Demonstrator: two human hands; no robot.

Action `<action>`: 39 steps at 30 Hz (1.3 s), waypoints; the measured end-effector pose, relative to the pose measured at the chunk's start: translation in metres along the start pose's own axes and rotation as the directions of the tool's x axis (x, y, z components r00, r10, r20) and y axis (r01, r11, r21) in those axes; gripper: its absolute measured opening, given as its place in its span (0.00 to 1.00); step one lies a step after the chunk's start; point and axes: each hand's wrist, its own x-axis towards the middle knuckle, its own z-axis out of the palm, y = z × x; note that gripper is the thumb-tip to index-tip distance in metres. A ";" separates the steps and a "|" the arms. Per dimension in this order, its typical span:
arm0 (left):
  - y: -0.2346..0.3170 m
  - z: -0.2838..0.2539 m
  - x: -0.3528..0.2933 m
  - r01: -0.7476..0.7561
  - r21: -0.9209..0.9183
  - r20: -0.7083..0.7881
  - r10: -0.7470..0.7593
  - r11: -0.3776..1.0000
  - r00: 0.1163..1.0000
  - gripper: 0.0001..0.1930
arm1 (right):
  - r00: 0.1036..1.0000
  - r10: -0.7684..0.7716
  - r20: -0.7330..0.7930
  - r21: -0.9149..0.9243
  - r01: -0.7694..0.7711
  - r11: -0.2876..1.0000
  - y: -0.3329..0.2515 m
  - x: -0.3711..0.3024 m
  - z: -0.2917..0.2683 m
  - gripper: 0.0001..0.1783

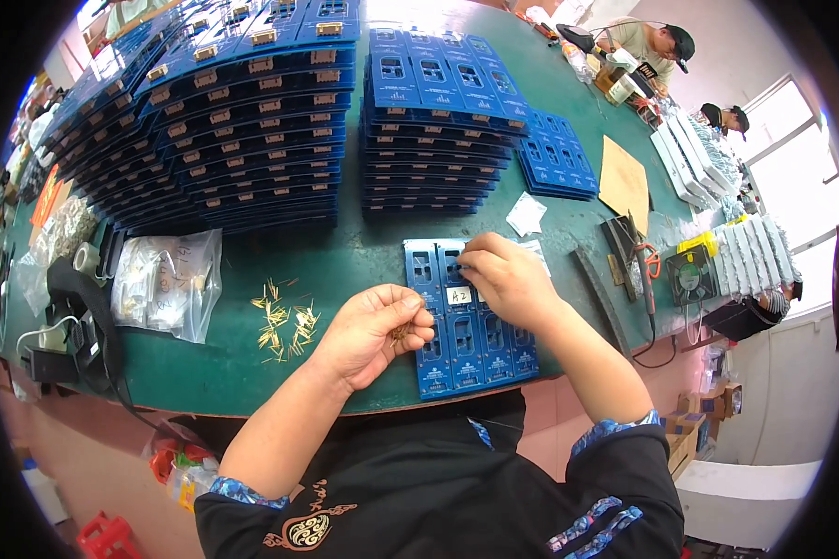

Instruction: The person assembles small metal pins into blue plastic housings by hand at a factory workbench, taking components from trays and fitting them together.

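The blue circuit-board panel [466,347] lies straight before you, long axis running away, its near end close to the tabletop's [196,373] edge. Your left hand [371,337], at its left edge, grips thin brass-coloured pins [400,333]. Your right hand [508,279] is nearer — over the far half, fingertips bent down (you can't tell whether they grip anything). There's room leftward to the loose pins [272,319]; beyond, board stacks [433,154] limit reach.

Blue panel [466,363], green table [191,373], perhaps golden pins [273,321]
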 end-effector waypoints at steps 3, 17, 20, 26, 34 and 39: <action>0.000 -0.001 0.000 0.002 -0.001 0.003 -0.002 1.000 1.000 0.06 | 0.997 0.011 -0.076 0.036 -0.008 0.999 -0.003 -0.003 -0.004 0.07; -0.002 -0.004 0.001 0.015 -0.023 0.033 -0.014 1.000 0.999 0.06 | 0.998 0.035 0.052 0.393 -0.052 0.918 -0.028 0.012 -0.014 0.10; -0.003 -0.007 0.002 0.011 -0.018 0.067 -0.010 1.000 0.998 0.06 | 0.991 0.007 0.133 0.479 -0.070 0.875 -0.034 0.017 -0.013 0.08; -0.003 -0.004 0.002 0.017 0.044 0.049 -0.020 0.999 0.999 0.07 | 0.980 0.015 0.199 0.546 -0.124 0.829 -0.033 0.018 -0.009 0.06; -0.001 -0.003 0.001 -0.017 0.020 -0.030 0.018 1.000 0.999 0.06 | 0.969 0.246 0.016 0.533 -0.216 0.818 -0.005 0.004 0.001 0.05; -0.001 0.001 0.001 0.000 0.032 -0.057 0.002 0.999 0.998 0.06 | 0.978 0.207 0.007 0.349 -0.196 0.917 0.005 0.002 0.009 0.04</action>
